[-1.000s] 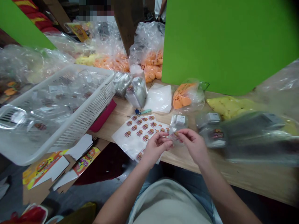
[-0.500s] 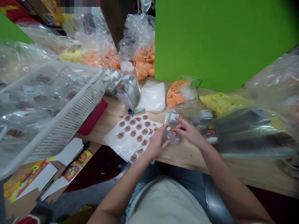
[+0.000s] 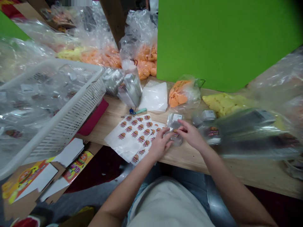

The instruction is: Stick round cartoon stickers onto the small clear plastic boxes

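Note:
A clear plastic blister pack point(image 3: 172, 118) lies on the wooden table before me, with a white label and a small burger sticker point(image 3: 175, 133) on its front. My left hand point(image 3: 161, 145) is curled over the pack's left side, its fingertips near the sticker and its thumb lower down. From the right, my right hand point(image 3: 192, 134) rests on the pack with the index finger stretched toward the label and the other fingertips at the sticker. Sheets of burger stickers point(image 3: 134, 134) lie left of the pack.
A white plastic basket point(image 3: 71, 121) of clear packs stands left on a dark pink container point(image 3: 96, 118). Behind are stacked clear packs point(image 3: 131, 90), white bags point(image 3: 153, 96) and an orange-filled bag point(image 3: 178, 94). More clear packs point(image 3: 246, 134) line the right, below a green panel point(image 3: 222, 41).
My left fingers have shifted from the pack's left edge onto its front, by the sticker. My right hand stays almost in place. The pack has barely moved.

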Motion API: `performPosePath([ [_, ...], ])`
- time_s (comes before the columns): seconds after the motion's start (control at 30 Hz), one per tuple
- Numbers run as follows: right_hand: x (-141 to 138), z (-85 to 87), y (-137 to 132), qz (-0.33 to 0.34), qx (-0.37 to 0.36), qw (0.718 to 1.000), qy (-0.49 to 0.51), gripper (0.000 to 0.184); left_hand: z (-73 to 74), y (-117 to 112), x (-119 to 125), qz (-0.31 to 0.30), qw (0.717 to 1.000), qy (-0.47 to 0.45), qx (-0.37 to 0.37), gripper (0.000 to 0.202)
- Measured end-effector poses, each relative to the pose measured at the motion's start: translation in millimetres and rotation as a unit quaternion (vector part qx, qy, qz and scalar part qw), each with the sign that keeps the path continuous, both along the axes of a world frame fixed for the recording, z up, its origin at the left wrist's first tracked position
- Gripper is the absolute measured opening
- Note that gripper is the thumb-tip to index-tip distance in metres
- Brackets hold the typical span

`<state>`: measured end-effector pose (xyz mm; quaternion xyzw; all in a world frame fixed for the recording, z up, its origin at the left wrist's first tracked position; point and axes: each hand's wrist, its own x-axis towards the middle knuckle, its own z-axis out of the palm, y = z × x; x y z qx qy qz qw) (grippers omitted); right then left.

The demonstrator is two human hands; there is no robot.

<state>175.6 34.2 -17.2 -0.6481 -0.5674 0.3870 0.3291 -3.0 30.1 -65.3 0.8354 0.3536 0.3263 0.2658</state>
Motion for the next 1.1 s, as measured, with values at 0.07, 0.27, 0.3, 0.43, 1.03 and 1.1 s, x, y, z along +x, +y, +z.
performPosePath([
  [0.07,-1.6,-2.4,-1.4,0.001,0.006,1.0,-0.023,0.047,0.2,-0.1,-0.4,-0.004,1.0,0.01,0.008,0.034],
  [0.27,-5.8,-1.8,-16.7,0.002,0.141,0.956,-0.256,0.049,1.8,1.7,-0.3,0.0,0.999,0.038,-0.008,0.031],
  [0.3,-4.7,-1.0,-19.7,-0.02,0.175,0.937,-0.303,0.051,2.8,1.9,0.0,0.004,0.999,0.044,-0.017,0.032],
  [0.43,1.7,-1.7,-25.4,-0.004,0.231,0.907,-0.351,0.06,9.5,0.4,-1.3,-0.003,0.999,0.016,-0.031,0.036],
  [1.03,82.9,46.9,-63.1,0.157,0.195,0.909,-0.332,0.053,73.0,-9.7,30.8,0.012,0.932,-0.156,-0.326,0.037],
  [1.1,117.2,43.3,-61.9,0.147,0.158,0.903,-0.371,0.047,68.6,-10.8,16.4,0.074,0.971,-0.108,-0.202,0.034],
])
